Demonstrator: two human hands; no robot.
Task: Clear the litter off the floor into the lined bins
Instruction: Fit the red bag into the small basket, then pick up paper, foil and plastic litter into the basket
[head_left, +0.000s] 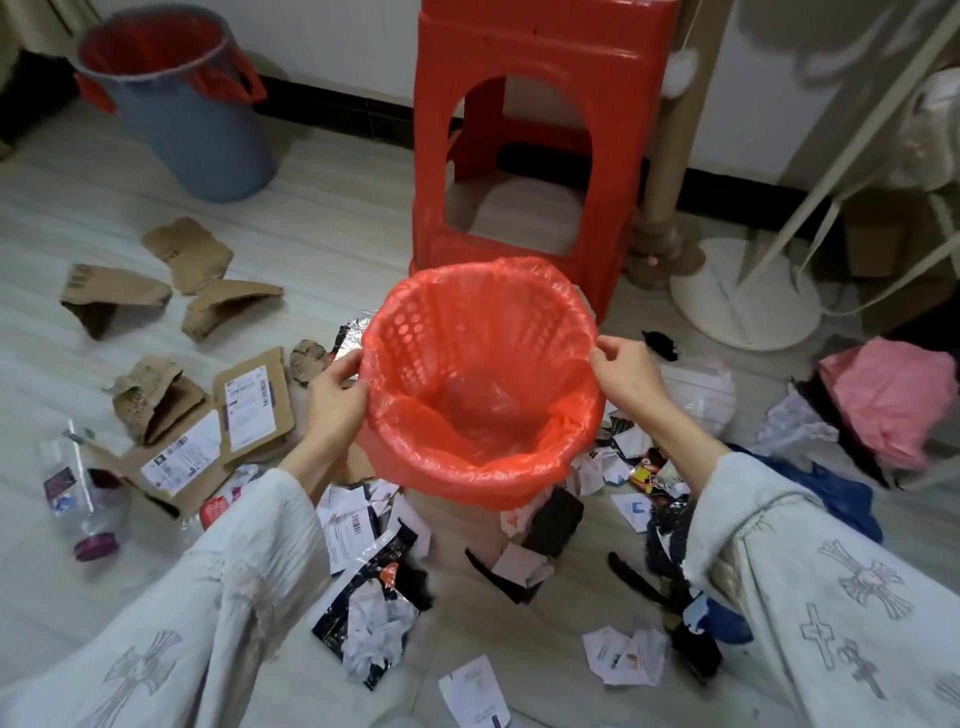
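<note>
Red-lined bin: left hand, right hand each pinching liner rim.

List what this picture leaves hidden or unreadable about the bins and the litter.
Head view only:
- Grey bin: its inside, hidden by its own rim and red liner.
- Near basket: its outer wall and base, hidden by the red liner and rim.
- Cardboard labels: print too small.
- Clear bottle: label blurred.

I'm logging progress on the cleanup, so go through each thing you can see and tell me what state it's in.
Near bin: red liner fitted, nothing inside.
Far grey bin: lined, upright.
Left hand: pinching liner rim.
Right hand: pinching liner rim.
Cardboard pieces: torn, on floor.
Plastic bottle: lying down, capped.
Red stool: upright.
</note>
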